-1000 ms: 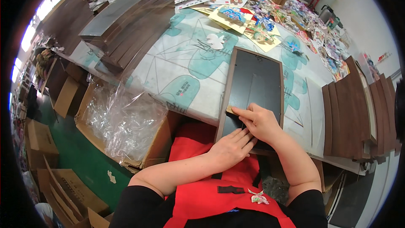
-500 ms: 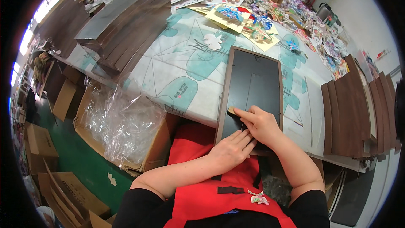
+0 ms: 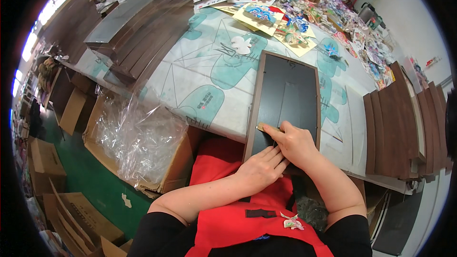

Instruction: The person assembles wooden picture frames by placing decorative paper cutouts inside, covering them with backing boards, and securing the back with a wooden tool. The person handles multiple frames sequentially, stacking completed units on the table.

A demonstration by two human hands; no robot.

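Observation:
A dark picture frame (image 3: 297, 85) lies back up at the table's near edge, with a brown rim around a black backing board. My right hand (image 3: 296, 146) is closed on a small yellowish-brown tool (image 3: 269, 128), its tip at the inner side of the frame's left rim. I cannot make out the tool's exact kind. Across the lower end of the frame rests my left hand (image 3: 261, 167), fingers stretched out flat beside the right hand and touching the board.
Stacks of brown frames (image 3: 138, 33) stand at the left, with more brown frames (image 3: 390, 123) at the right. A carton of clear plastic wrap (image 3: 138, 138) sits below the table's left edge. Yellow cards (image 3: 259, 19) and colourful cut-outs (image 3: 352, 28) cover the far side.
My right hand and the tool have shifted very slightly toward me along the left rim. My left hand stays in place; the view has tilted a little.

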